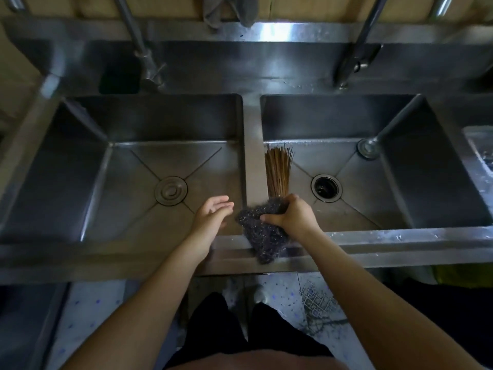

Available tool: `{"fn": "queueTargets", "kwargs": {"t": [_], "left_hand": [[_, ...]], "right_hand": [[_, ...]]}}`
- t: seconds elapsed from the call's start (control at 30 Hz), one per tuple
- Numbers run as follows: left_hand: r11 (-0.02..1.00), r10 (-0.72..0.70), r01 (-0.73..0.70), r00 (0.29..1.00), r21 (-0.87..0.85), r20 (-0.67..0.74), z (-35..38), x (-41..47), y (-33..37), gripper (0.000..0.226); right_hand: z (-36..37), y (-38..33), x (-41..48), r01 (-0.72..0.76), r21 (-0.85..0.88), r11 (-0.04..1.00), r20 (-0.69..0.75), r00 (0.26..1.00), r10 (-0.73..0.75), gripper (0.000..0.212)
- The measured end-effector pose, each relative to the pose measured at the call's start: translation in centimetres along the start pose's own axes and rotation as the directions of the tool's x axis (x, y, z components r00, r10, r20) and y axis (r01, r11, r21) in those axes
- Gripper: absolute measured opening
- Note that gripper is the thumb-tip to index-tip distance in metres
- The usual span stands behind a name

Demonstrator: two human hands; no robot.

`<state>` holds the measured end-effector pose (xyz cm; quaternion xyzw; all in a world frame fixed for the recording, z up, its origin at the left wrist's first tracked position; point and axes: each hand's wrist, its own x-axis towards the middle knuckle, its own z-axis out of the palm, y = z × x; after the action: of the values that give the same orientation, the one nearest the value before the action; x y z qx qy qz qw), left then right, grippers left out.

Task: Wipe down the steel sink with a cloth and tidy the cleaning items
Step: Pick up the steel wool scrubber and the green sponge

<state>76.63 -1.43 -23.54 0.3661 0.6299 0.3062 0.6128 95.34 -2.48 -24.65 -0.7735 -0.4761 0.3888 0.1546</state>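
Head view, right hand (293, 217) holding cloth (264, 240)

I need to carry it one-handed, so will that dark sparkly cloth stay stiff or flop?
Probably floppy: the dark cloth droops from the right hand over the sink's front rim. Likely light, since the same hand also holds the stick brush. Its coarse, glittery weave suggests it won't slip easily.

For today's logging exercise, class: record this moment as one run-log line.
left hand: open, over left basin | right hand: grips dark cloth and bristle bundle | place: above sink divider
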Motion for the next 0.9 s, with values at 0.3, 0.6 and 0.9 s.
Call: {"fn": "queueTargets", "kwargs": {"t": [0.3,0.6,0.9], "left_hand": [[0.996,0.081,-0.085,0.990,-0.030,-0.114,-1.3,-1.3,1.1,0.013],[0.992,0.084,-0.104,0.969,-0.074,-0.234,-7.1,-0.7,4.0,0.014],[0.972,0.129,-0.179,0.949,-0.154,-0.287,-17.2,2.3,6.9,0.011]], "right_hand": [[-2.1,-2.0,1.6,0.026,0.217,0.976,0.120,0.991,-0.053,0.052],[-0.4,-8.3,3.4,-0.097,0.679,0.728,0.198,0.979,-0.054,0.026],[5.5,-18.6,4.6,-0.125,0.801,0.586,0.181,0.983,-0.038,0.018]]}}
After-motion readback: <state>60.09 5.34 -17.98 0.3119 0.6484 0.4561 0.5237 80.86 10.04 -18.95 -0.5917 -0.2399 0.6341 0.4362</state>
